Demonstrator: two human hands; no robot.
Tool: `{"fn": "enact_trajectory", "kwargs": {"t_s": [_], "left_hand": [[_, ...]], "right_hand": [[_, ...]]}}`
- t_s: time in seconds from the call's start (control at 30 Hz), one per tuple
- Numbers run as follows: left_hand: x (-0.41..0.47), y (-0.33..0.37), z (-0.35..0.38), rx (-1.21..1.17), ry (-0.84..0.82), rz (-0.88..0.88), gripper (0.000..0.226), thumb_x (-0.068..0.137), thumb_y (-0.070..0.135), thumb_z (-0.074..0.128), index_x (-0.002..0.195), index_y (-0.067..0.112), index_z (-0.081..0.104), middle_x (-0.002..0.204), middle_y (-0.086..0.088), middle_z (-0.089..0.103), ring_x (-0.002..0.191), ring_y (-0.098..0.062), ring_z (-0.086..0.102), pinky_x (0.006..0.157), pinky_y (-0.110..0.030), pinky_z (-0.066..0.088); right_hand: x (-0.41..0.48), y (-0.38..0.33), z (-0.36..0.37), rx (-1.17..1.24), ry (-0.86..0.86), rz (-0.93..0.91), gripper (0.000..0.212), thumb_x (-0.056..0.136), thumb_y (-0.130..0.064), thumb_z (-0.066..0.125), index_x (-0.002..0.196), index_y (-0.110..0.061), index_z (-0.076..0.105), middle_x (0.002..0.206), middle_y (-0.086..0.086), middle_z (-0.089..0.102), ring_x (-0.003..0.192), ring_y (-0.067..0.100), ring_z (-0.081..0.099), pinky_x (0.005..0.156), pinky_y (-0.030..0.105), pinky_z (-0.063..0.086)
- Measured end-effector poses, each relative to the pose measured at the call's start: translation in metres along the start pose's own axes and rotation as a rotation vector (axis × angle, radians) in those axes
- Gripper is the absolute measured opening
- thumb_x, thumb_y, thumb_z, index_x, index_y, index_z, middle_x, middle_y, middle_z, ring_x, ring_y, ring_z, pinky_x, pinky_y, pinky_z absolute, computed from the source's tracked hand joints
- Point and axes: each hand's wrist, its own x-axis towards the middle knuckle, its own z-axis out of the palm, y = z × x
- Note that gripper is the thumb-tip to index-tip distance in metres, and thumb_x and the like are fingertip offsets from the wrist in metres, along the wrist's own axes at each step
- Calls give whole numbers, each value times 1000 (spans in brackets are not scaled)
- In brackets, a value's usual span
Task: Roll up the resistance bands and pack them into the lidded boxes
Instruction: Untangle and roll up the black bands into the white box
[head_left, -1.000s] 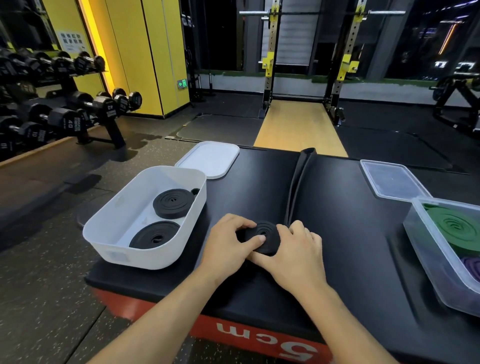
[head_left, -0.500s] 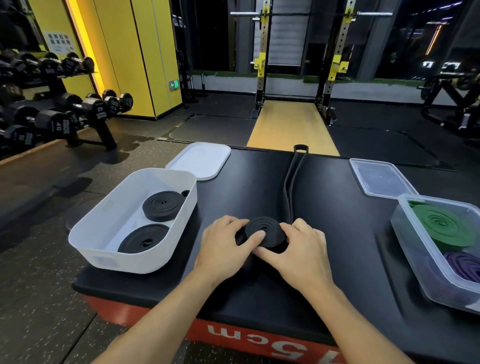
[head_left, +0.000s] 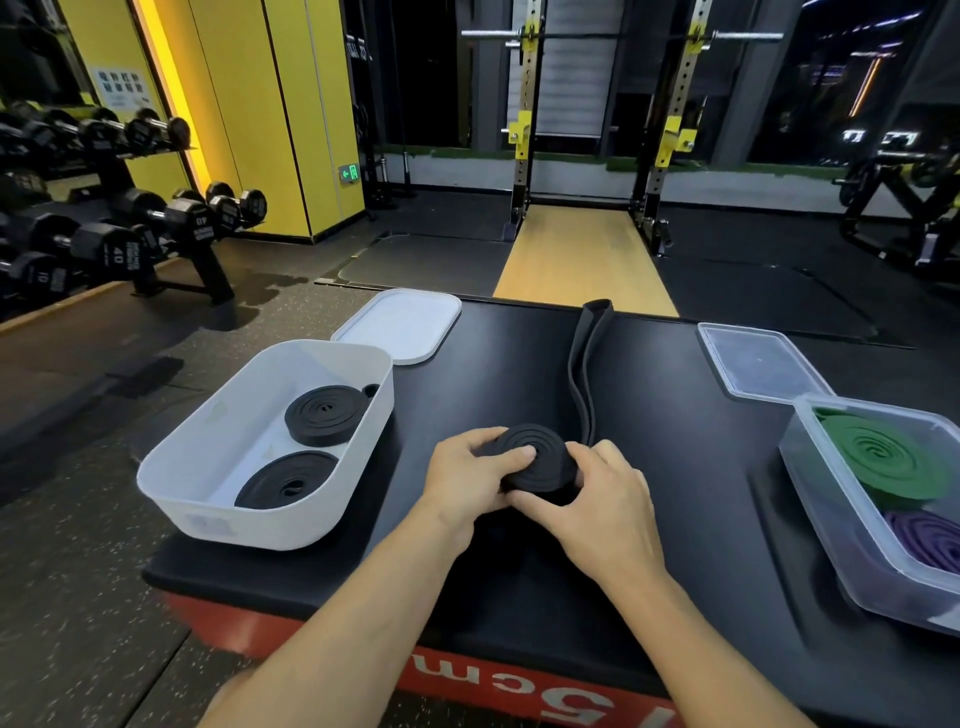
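At the padded desk (head_left: 675, 493), left grip (head_left: 465, 480) and right grip (head_left: 608, 512) pinch the black coil (head_left: 532, 452), evidently so it cannot spring loose; its tail (head_left: 584, 374) lies straight.

The black rolled resistance band (head_left: 535, 457) looks like matt rubber. The white rectangular box (head_left: 363, 452) is smooth opaque plastic, and the clear rectangular box (head_left: 818, 519) is glossy see-through plastic. The black padded platform top (head_left: 675, 493) has a smooth, faintly shiny finish.

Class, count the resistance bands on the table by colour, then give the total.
black band: 3
green band: 1
purple band: 1
Total: 5
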Motion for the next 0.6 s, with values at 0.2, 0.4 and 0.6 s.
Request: {"fn": "enact_trajectory", "kwargs": {"t_s": [0.2,0.4,0.6], "left_hand": [[12,7,-29,6,89,7,29,87,5,82,112,18,75,98,-6,81,95,-27,79,88,-46,64],[14,7,-39,17,89,29,29,86,3,82,110,17,76,96,-5,81,86,-21,79,70,-29,64],[15,7,-49,-4,82,12,32,85,3,82,115,11,76,100,-10,81,94,-29,79,71,-28,63]], "right_hand": [[0,2,2,-45,-44,-125,45,80,-65,72,109,-31,73,79,-13,51,84,12,52,83,31,48],[-1,3,7,-74,-26,-234,15,96,-38,69,98,-24,71,75,-17,40,79,9,46,77,24,43],[-1,7,9,-102,114,-250,18,91,-32,76,80,-20,68,70,-15,37,69,11,43,67,25,40]]}}
